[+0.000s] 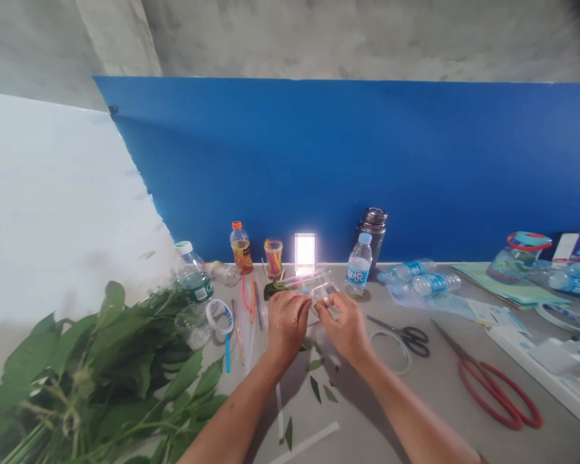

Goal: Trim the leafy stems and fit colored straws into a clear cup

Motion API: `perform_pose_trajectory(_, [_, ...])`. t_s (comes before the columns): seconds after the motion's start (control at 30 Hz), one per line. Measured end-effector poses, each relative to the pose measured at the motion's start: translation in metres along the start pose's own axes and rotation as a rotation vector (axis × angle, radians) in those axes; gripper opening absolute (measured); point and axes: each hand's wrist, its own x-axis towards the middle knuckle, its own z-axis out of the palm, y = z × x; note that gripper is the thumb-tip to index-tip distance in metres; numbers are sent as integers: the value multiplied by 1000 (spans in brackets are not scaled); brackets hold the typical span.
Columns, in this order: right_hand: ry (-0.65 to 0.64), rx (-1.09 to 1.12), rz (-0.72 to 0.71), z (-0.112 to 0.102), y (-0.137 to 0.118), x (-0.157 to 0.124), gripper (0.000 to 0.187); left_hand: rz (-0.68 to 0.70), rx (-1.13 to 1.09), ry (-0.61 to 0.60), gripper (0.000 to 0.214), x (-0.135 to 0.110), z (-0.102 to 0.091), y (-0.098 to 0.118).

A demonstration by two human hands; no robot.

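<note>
Both hands meet over the middle of the table, fingertips bent inward. Between them is a clear plastic piece (pixel 323 291), its exact kind hard to make out. My right hand (pixel 347 325) pinches this piece with thumb and forefinger. My left hand (pixel 287 322) has its fingers curled together close beside it; whatever they hold is hidden. Just beyond the fingers lie some clear and pinkish plastic strips (pixel 302 281). Cut bits of green leaf (pixel 315 389) are scattered on the table below the hands.
Leafy branches (pixel 101 348) fill the left side. Bottles, including an orange-capped one (pixel 242 251), a cup of coloured sticks (pixel 273 259) and a dark flask (pixel 373 235), stand along the blue panel (pixel 319 148). Black scissors (pixel 413 340) and red-handled scissors (pixel 497 393) lie at right.
</note>
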Motion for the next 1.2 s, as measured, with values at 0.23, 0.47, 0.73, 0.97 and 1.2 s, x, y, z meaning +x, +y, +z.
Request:
perform_pose_trajectory(0.23, [-7,-20,7,1,0,-1,23,44,78,-44,19,0,-2,5])
perform_pose_trajectory(0.47, [0,-38,47,5,1,-3,22,-81,44,-74,20,-2,5,2])
perform_pose_trajectory(0.73, [11,-178,21,4,10,-1,24,-78,-66,-128,16,-7,11,-6])
perform_pose_trajectory(0.97, [-15,-336,-105,3,7,-4,22,-13,55,-172,14,-7,8,-4])
perform_pose_trajectory(1.2, [-43,-341,-90,3,4,-5,22,42,208,-228,15,-2,1,4])
